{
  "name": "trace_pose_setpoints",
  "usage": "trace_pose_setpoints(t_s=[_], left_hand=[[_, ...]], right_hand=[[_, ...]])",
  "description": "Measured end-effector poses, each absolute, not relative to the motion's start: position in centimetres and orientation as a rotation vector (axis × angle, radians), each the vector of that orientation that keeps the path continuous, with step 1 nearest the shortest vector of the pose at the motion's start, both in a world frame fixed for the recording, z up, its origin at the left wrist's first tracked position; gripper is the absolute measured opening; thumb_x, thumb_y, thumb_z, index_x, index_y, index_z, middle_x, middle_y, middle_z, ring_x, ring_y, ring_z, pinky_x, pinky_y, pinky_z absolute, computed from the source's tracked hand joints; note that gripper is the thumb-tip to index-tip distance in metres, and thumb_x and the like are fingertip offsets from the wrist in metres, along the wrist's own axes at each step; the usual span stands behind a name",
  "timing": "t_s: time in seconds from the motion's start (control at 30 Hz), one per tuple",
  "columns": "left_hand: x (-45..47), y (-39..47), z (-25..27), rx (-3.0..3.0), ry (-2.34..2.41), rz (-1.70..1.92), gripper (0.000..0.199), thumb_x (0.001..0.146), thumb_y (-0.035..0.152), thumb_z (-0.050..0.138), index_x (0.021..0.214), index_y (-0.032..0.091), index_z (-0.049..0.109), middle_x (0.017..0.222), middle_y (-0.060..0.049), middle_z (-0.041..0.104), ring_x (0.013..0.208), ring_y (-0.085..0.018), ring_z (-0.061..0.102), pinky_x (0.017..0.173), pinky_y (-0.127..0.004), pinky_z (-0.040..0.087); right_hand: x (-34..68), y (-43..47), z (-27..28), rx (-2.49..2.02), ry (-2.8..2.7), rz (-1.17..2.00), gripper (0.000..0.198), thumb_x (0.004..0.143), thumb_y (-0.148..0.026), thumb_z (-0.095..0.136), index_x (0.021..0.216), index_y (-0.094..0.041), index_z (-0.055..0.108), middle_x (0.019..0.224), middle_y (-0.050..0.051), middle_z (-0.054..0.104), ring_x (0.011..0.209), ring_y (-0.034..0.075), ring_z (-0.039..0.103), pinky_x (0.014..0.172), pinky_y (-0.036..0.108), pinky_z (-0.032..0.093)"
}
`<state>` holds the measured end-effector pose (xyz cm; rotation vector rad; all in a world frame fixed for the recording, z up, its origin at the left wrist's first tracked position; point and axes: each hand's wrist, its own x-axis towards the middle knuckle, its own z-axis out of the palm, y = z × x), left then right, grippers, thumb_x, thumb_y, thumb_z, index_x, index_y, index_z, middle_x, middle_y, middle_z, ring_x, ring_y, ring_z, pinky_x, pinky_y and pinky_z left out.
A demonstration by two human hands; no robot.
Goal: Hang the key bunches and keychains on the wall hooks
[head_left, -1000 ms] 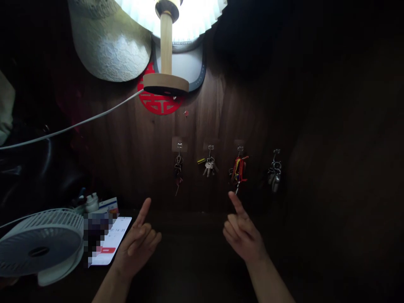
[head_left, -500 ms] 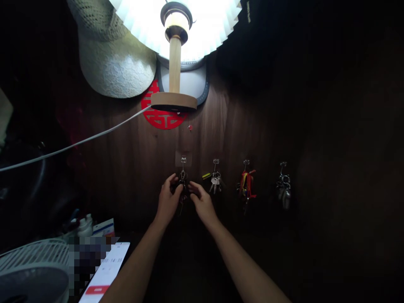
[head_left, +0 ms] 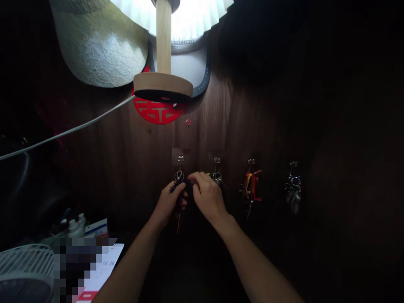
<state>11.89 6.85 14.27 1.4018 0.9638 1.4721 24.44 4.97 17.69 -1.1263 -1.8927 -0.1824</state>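
At the leftmost hook, my left hand [head_left: 167,205] is closed around a bunch of keys [head_left: 179,176], thumb across the front. Its metal ring still hangs on the hook, and a thin piece sticks out below my fingers. Just to the right, my right hand [head_left: 208,194] hovers with bent fingers, its thumb and forefinger apart and nothing visible between them. Behind that hand, a second key bunch [head_left: 217,176] on its own hook is partly covered.
Farther right hang keys with red and yellow ribbons [head_left: 251,187] and another key bunch [head_left: 294,189]. Overhead is a lit lamp with a wooden base [head_left: 162,86] and white cord [head_left: 78,127], near hats [head_left: 107,59]. A phone [head_left: 102,269] and fan [head_left: 27,265] stand lower left.
My left fingers have closed on the leftmost key bunch. My right hand has drawn off to the right, over the second bunch. The view has shifted closer to the wall.
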Motion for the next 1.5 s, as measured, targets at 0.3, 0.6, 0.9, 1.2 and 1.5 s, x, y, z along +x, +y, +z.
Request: trace_pose_setpoints(t_s=[0.3,0.6,0.9,1.2,1.5], left_hand=[[11.8,6.1,16.7,1.217,0.790,1.377,0.032,0.073,0.049,0.059,0.067,0.019,0.047,0.044,0.011,0.042,0.028,-0.002,0.028,0.028,-0.012,0.018],[9.9,4.1,15.8,1.301,0.947,1.282,0.031,0.073,0.048,0.057,0.067,0.018,0.049,0.045,0.010,0.043,0.029,-0.003,0.029,0.029,-0.014,0.019],[4.8,-0.1,0.7,1.763,1.759,0.780,0.043,0.071,0.033,0.050,0.107,0.012,0.057,0.100,-0.012,0.068,0.097,-0.027,0.062,0.082,-0.035,0.046],[13.6,2.3,11.9,2.086,1.328,1.401,0.053,0.077,0.039,0.054,0.126,0.020,0.045,0.135,-0.011,0.045,0.127,-0.024,0.038,0.105,-0.036,0.026],[21.9,6.0,17.2,1.563,1.010,1.404,0.038,0.067,0.042,0.068,0.093,0.015,0.062,0.091,-0.007,0.066,0.095,-0.023,0.059,0.081,-0.032,0.045]], right_hand=[[24.3,6.4,20.9,-1.368,-2.129,-0.678,0.049,0.087,-0.011,0.038,0.131,-0.031,0.039,0.095,0.006,0.060,0.089,0.020,0.052,0.073,0.030,0.040],[25.6,5.7,20.0,-1.209,-2.131,-0.593,0.051,0.084,-0.006,0.037,0.131,-0.026,0.041,0.094,0.006,0.062,0.088,0.020,0.053,0.077,0.033,0.042],[32.7,4.6,15.5,-0.905,-1.552,-0.199,0.035,0.079,-0.006,0.035,0.099,-0.020,0.059,0.094,0.006,0.060,0.090,0.018,0.056,0.083,0.035,0.046],[33.7,7.5,13.5,-0.948,-1.424,0.418,0.049,0.066,0.000,0.037,0.109,-0.018,0.050,0.102,0.007,0.064,0.094,0.014,0.061,0.086,0.033,0.047],[34.5,5.5,15.4,-0.999,-1.664,0.468,0.048,0.069,-0.001,0.036,0.110,-0.018,0.055,0.099,0.004,0.065,0.093,0.014,0.060,0.080,0.028,0.048]])
